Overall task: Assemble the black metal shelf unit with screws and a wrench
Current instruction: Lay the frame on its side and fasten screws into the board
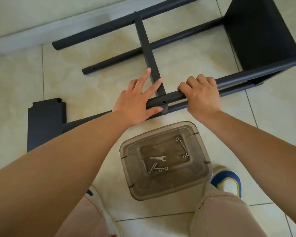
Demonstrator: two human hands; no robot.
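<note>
A: Looking down, we see the black shelf frame lying on its side on the tiled floor, its tubes running from lower left to upper right and one shelf panel already fitted at the far right.

B: Our right hand has its fingers curled over the near upper tube, gripping it. Our left hand lies flat with fingers straight and spread, resting against the crossbar where it meets that tube, thumb beneath the tube's end.

A: We spot a screw hole in the tube just between our hands. A loose shelf panel lies on the floor at left, beside our left forearm.

B: Near our feet stands a clear plastic container. On it we see the small wrench and the screws, with more scattered by its right side.
</note>
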